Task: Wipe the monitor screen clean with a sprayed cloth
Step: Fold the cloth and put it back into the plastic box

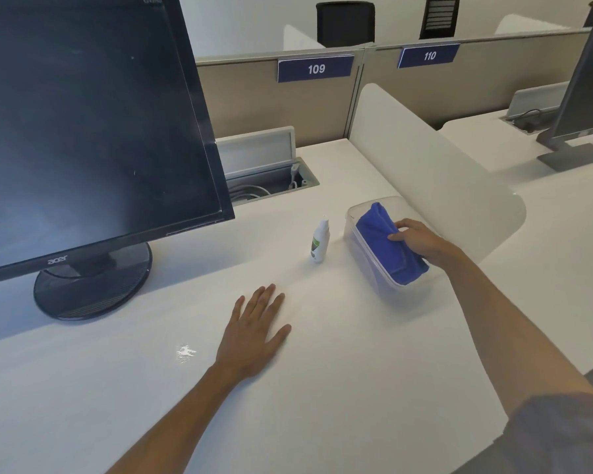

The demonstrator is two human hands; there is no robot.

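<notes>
Right hand [416, 241] seemingly pinching blue cloth [384, 244] in clear tub [351, 218] for lifting, spray bottle [320, 241] just beside, left hand [254, 331] flat, open on desk [356, 371].

The lower bezel of the monitor [83, 131] carries the brand "acer" in pale letters. On the partition [288, 107] behind the bench there are two blue signs: one sign [315, 69] reads "109", the other sign [429, 55] reads "110". The small print on the spray bottle [320, 241] is not readable.
</notes>
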